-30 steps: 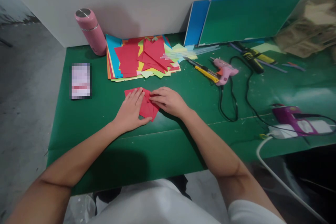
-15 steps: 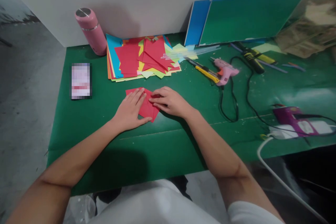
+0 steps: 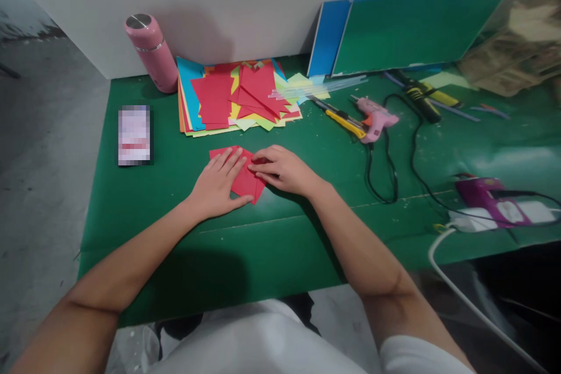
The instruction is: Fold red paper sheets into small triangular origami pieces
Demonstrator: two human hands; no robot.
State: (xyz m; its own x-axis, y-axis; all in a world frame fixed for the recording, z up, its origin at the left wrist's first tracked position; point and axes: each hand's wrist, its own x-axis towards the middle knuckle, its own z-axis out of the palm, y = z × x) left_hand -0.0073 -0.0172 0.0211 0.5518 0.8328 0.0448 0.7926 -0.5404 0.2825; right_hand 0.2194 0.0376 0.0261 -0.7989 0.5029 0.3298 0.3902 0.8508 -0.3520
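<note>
A red sheet of paper, partly folded, lies on the green table in front of me. My left hand lies flat on its left half, fingers stretched out and pressing it down. My right hand rests on the sheet's right edge with the fingers curled and pressed onto a fold. Most of the sheet is hidden under both hands.
A stack of coloured paper lies just behind the hands, a pink bottle to its left and a phone further left. To the right are a yellow utility knife, a pink glue gun with black cord, and a purple device.
Both hands stay on the red sheet; my right fingers have shifted very slightly along the fold. Nothing else has moved.
</note>
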